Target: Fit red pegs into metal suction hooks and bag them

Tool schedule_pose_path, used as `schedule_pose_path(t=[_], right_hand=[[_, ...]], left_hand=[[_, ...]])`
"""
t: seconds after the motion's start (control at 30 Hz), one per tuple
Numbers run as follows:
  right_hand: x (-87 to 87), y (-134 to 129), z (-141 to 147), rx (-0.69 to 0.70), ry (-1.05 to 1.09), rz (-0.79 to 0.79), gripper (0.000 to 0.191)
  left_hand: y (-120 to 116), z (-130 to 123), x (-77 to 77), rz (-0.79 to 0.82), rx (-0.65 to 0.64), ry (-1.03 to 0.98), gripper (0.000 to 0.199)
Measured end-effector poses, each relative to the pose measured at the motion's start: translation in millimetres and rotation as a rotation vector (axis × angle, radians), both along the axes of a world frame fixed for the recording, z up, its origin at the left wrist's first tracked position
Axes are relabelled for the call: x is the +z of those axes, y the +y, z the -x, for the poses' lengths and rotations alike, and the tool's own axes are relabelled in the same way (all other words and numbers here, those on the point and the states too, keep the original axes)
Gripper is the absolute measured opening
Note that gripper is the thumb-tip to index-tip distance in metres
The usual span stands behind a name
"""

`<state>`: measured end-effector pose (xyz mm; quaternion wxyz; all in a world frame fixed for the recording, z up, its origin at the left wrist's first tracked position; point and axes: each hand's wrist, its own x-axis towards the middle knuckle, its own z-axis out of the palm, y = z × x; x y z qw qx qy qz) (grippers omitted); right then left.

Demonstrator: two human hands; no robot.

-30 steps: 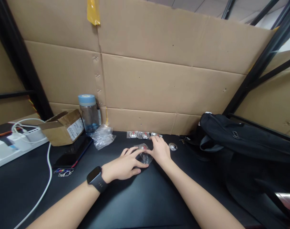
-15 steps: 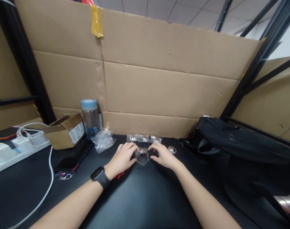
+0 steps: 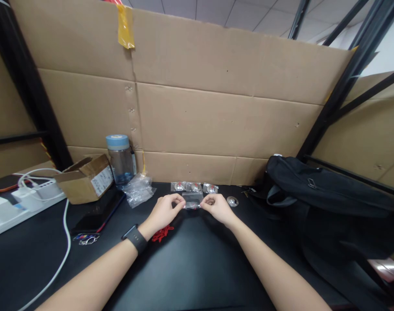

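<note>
A small clear plastic bag [image 3: 192,200] is stretched between my two hands above the black table. My left hand [image 3: 166,210], with a dark watch on the wrist, pinches its left edge. The right edge is pinched by my right hand [image 3: 218,208]. Just behind the bag lie three clear packets with round silvery pieces and red marks, one of them at the right [image 3: 210,188]. A loose round clear piece [image 3: 232,201] rests right of my right hand. Red cord [image 3: 162,233] lies in a heap below my left hand.
At the left are crumpled plastic bags [image 3: 139,190], a bottle with a blue lid [image 3: 119,160], an open cardboard box [image 3: 83,181], a dark phone [image 3: 100,214] and a white power strip [image 3: 28,205]. A black backpack [image 3: 326,203] fills the right side.
Both hands have closed from an open pose onto the edges of the bag. The bag has turned, its flat clear part now pointing away from me. More red cord shows.
</note>
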<state>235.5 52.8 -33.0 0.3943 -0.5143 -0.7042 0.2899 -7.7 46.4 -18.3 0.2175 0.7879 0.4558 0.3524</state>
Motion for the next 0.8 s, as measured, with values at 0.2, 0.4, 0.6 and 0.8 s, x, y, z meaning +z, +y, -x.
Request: schedule_pose_path(t=[0.2,0.4,0.6,0.8], right_hand=[[2.8,-9,5,0.012,-0.028,-0.029,0.037],[15.2,-21,6,0.163,-0.407,-0.179,0.033],[10.8,-22,6,0.195,-0.535,-0.261,0.038],[17.7,-21,9,0.152,-0.442,-0.214,0.023]], left_hand=[[0,-3,-8.8,0.036,0.024,-0.062,0.04],[-2,-4,-10.3,-0.052,-0.014,0.211,0.026],[-6,-2,-11.1,-0.165,-0.05,0.32,0.031],[-4,-1,-10.3,-0.148,-0.065,0.305,0.018]])
